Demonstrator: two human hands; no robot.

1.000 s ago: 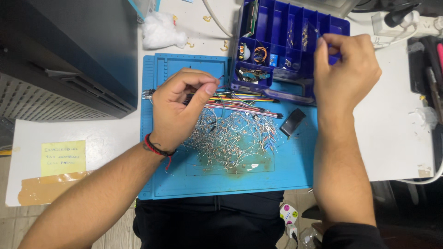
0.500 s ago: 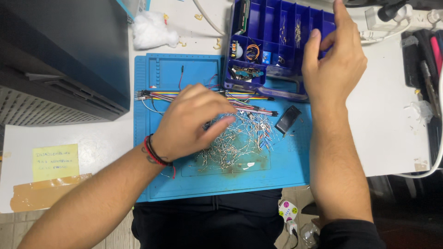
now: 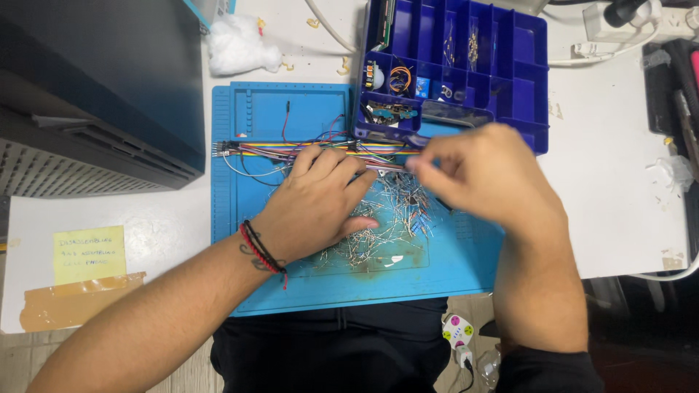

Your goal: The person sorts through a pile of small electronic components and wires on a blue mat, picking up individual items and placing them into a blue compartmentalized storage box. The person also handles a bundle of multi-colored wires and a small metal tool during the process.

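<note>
My left hand (image 3: 320, 207) lies flat, fingers spread, on a heap of small wire-legged components (image 3: 393, 218) in the middle of a blue work mat (image 3: 255, 218). A red and black cord band circles that wrist. My right hand (image 3: 488, 182) hovers over the heap's right side, thumb and forefinger pinched together near a ribbon of coloured jumper wires (image 3: 277, 149). It is blurred, so I cannot tell whether anything is between the fingers. A blue compartment box (image 3: 510, 80) with small parts stands just beyond both hands.
A black computer case (image 3: 102, 94) fills the left side. A yellow sticky note (image 3: 89, 255) and brown tape (image 3: 80, 302) lie near the front left edge. White fluff (image 3: 237, 47) sits behind the mat. Cables and a white power strip (image 3: 619, 22) lie at the back right.
My right hand has come down from the blue box to the heap. My left hand has dropped from a raised pinch to lie flat on the components.
</note>
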